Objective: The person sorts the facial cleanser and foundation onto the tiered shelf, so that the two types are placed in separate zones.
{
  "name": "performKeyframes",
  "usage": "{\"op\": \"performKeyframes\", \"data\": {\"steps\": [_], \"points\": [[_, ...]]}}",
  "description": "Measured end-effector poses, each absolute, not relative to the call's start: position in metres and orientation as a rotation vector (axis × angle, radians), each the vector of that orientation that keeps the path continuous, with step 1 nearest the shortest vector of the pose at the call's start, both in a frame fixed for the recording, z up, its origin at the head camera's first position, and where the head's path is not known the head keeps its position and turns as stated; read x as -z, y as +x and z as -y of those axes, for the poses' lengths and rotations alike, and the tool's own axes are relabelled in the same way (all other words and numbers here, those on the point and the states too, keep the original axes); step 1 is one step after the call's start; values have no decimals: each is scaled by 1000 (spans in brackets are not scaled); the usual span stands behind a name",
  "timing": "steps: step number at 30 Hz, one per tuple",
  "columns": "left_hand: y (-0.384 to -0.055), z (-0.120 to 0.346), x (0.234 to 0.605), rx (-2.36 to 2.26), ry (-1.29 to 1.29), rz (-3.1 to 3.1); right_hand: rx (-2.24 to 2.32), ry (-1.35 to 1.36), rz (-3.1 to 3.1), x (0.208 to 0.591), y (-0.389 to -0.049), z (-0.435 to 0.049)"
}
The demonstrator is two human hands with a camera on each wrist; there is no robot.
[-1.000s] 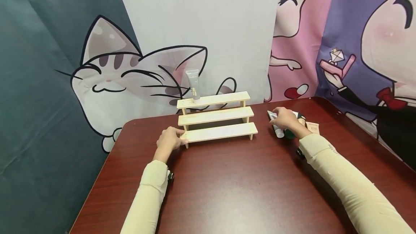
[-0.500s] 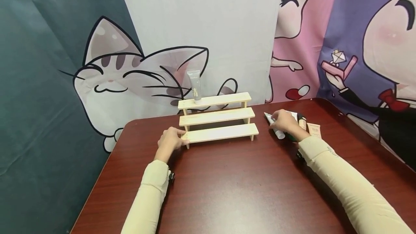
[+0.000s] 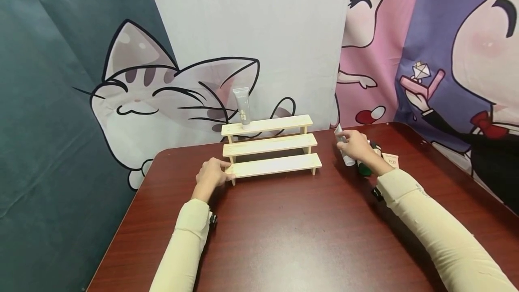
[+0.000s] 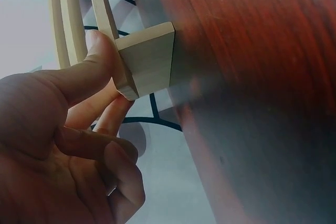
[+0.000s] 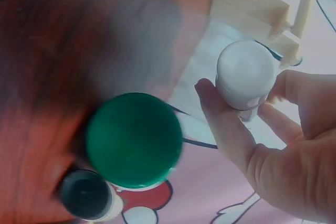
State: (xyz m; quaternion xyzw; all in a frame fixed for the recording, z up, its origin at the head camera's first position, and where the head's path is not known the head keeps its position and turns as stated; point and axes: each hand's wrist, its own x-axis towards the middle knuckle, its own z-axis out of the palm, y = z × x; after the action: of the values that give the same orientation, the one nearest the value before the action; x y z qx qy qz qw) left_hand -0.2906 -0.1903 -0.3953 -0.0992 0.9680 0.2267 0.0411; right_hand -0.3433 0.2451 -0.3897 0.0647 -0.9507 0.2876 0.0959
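A three-tier wooden display rack (image 3: 279,165) stands at the back of the table. My left hand (image 3: 212,172) pinches the left end of its lowest shelf; in the left wrist view the thumb lies on top of the shelf board (image 4: 125,69) and fingers reach beneath. On the top tier, at its left, a grey squeeze tube (image 3: 243,109) stands on its cap. To the right of the rack, my right hand (image 3: 357,145) grips another squeeze tube (image 3: 348,160), tilted with its white cap (image 5: 245,72) downward. The hand hides the tube's middle.
Beside the right hand are a green-lidded container (image 5: 135,140), a small bottle with a black cap (image 5: 86,195) and a pale pink tube (image 3: 391,160) marked BB. A printed cloth backdrop (image 3: 296,48) hangs right behind the table (image 3: 275,229).
My right hand has taken hold of the tube that lay on the table and tipped it up, its flat end rising. The left hand stays on the rack's end.
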Motion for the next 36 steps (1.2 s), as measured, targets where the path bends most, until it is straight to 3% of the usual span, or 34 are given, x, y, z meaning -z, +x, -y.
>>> {"op": "performKeyframes", "data": {"steps": [36], "points": [[-291, 190, 397, -716, -282, -2983, -1053, 318, 2461, 367, -331, -228]]}}
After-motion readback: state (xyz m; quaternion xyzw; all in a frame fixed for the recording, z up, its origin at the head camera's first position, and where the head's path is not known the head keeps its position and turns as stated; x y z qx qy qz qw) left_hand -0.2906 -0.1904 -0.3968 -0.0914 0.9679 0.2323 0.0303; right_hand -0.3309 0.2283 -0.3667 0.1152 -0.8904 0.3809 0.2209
